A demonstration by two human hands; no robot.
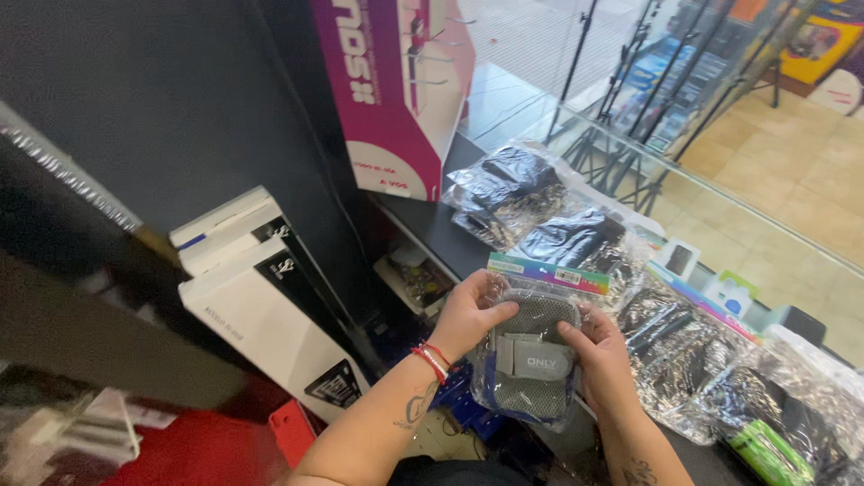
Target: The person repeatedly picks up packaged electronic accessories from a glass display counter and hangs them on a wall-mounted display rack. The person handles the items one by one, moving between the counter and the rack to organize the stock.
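Note:
My left hand [466, 317] and my right hand [601, 351] both grip a small grey pouch in a clear plastic bag [531, 360], held upright between them. The bag has a colourful card header at its top. My left thumb lies across the pouch's upper left, my right thumb on its right side. A red and white bracelet sits on my left wrist. Just beyond my hands, several similar clear bags with dark pouches [576, 238] lie on the counter top.
A glass counter [765, 225] runs to the right, with more bagged items [720, 378] along it. A magenta box [396, 90] stands at the back. White boxes [261, 306] stand on the left. Tripod stands [648, 81] show through the glass.

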